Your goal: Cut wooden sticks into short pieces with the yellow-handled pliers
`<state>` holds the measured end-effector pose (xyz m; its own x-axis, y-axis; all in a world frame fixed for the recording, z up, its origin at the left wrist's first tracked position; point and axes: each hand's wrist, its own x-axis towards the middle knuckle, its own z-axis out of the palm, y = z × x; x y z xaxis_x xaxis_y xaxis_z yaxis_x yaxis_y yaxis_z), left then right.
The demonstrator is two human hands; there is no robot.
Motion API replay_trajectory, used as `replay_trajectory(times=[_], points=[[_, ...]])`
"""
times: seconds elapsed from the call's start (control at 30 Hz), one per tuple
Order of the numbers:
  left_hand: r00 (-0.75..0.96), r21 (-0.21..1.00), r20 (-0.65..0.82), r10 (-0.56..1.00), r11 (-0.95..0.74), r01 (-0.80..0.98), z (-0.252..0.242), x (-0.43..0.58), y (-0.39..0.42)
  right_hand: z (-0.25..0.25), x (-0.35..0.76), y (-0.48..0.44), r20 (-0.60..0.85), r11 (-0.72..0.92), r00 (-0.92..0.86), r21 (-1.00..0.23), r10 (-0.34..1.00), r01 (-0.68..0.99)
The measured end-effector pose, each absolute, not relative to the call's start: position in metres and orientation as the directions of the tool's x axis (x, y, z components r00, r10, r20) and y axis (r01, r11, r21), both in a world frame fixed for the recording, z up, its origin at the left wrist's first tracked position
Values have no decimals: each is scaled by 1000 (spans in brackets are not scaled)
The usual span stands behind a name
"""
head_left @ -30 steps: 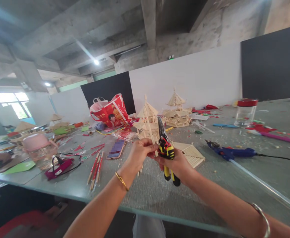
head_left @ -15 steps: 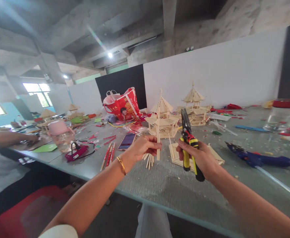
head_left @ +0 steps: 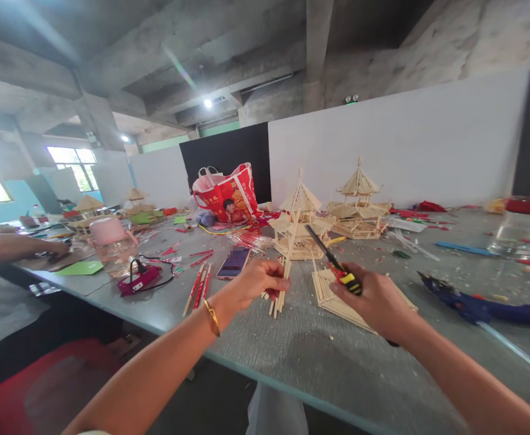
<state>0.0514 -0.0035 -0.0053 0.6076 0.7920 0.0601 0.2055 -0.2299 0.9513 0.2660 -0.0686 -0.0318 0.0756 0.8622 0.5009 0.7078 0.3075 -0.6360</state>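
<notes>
Currently, left hand (head_left: 265, 281) pinches pale sticks (head_left: 287, 266), lower centre of frame | long axis nearly upright, top leaning right | right hand (head_left: 378, 296), farther rightward, grasps pliers (head_left: 336, 262) pointing upper-left

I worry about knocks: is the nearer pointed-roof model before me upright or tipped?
Upright: the stick model stands with its pointed roof up and base down on the table.

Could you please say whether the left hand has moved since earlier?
Yes: judged against the phone, the left hand has moved lower and slightly closer.
</notes>
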Motion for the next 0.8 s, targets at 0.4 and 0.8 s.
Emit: replay_trajectory(times=[0.4, 0.8], points=[[679, 926, -50, 732, -220, 306, 4, 1, -16, -52, 255, -74, 328, 443, -351, -269, 877, 855], [778, 953, -106, 619, -159, 257, -7, 10, -13, -58, 259, -77, 214, 387, -335, -295, 918, 873]])
